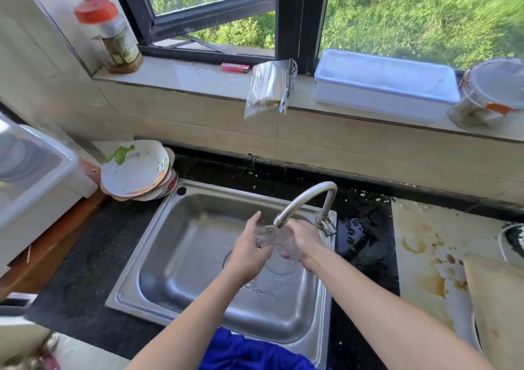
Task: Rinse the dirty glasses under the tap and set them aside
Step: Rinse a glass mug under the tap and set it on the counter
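A clear ribbed glass (273, 237) lies tilted on its side under the spout of the curved steel tap (304, 199), over the steel sink (170, 256). Water runs over it and splashes into the basin. My right hand (302, 240) grips the glass from the right, fingers curled round its body. My left hand (249, 249) is at the glass's mouth on the left; its fingers reach into or round the rim, with one finger sticking up. The glass's outline is blurred by water.
Stacked dirty plates (136, 171) sit at the sink's back left corner. A white appliance (31, 182) stands at left. The windowsill holds a red-capped jar (113, 37), a lighter (234, 67), a bag of sticks (268, 87), a white tray (385, 84). A stained counter (425, 256) lies right.
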The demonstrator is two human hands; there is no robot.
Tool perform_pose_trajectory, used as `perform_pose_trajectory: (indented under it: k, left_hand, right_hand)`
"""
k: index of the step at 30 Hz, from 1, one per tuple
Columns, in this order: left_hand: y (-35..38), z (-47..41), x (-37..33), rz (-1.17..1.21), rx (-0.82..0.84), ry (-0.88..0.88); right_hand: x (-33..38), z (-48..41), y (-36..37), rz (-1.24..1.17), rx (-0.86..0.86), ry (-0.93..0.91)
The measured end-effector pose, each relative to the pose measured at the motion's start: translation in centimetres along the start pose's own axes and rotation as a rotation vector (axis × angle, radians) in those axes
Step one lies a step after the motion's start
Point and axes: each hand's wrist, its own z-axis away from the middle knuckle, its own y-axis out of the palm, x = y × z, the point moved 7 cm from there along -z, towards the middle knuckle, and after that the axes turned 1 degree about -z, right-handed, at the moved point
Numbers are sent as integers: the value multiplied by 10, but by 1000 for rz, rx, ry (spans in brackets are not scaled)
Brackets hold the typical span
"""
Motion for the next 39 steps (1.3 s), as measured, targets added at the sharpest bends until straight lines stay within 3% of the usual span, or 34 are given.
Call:
perform_pose_trajectory:
  k: [3, 6, 10, 13, 16, 18, 21, 25, 29, 31, 33, 36, 39]
  left_hand:
    - [21, 11, 8, 547, 150, -373]
    - [25, 9, 3, 443, 67, -406]
    - [21, -5, 11, 398, -62, -444]
    - [23, -11, 4, 297, -83, -332]
    - [27, -12, -10, -42, -144, -154]
    - [24, -10, -15, -210, -192, -125]
    - [11, -1, -26, -186, -301, -88]
    - [19, 11, -35, -200, -242, 51]
    - [3, 0, -22, -170, -184, -33]
    - [-2, -3, -17, -185, -141, -55]
    - [-1, 0, -19, -171, -130, 5]
    - [13, 5, -17, -208, -99, 93]
    - [21, 11, -17, 5, -44, 18]
  right_hand:
    - [4, -8, -16, -23, -150, -144]
    - [2, -1, -13, -78, -165, -165]
    - [-6, 0, -9, -142, -30, -170]
    - [-1, 0, -14, -154, -15, -200]
    - [9, 2, -26, -141, -164, -216]
    - [1, 7, -24, -44, -203, -177]
    - [-16, 17, -10, 115, -123, -181]
    - [-14, 17, -6, -29, -14, -29]
    - [-1, 29, -9, 258, -69, -285]
    - [-7, 28, -10, 339, -35, -328]
    - [-6, 23, -9, 297, 26, -331]
    - [10, 14, -11, 149, -58, -350]
    - [16, 11, -18, 146, -162, -384]
